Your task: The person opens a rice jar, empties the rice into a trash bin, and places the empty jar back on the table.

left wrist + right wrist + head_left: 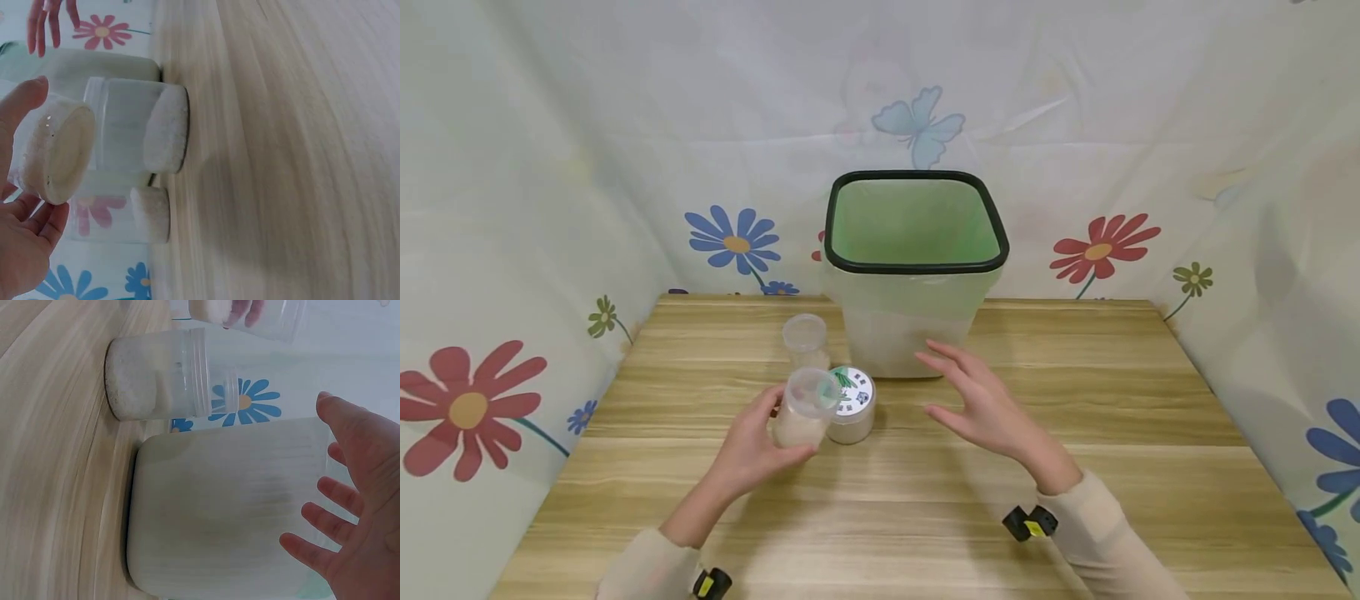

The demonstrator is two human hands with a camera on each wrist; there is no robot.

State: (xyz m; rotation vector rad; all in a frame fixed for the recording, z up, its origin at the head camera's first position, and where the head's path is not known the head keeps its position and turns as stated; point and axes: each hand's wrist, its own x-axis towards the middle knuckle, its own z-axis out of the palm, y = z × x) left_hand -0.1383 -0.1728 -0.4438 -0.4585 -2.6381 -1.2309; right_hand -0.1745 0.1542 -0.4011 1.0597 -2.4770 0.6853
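My left hand (755,446) grips a clear plastic jar (805,408) with a whitish substance at its bottom, held above the table. In the left wrist view that jar (59,150) is tilted, its base facing the camera. Just right of it stands a wider clear jar (851,425) with a printed white and green label on its lid and white grains inside. Behind them is a smaller clear jar (806,337), also partly filled with something whitish. My right hand (992,412) hovers before the bin with fingers spread, holding nothing.
A pale green bin (910,333) with a black rim (917,268) stands at the table's back, behind the jars. The wooden table (1075,517) ends against a flower-printed curtain (1150,125) at the back and sides.
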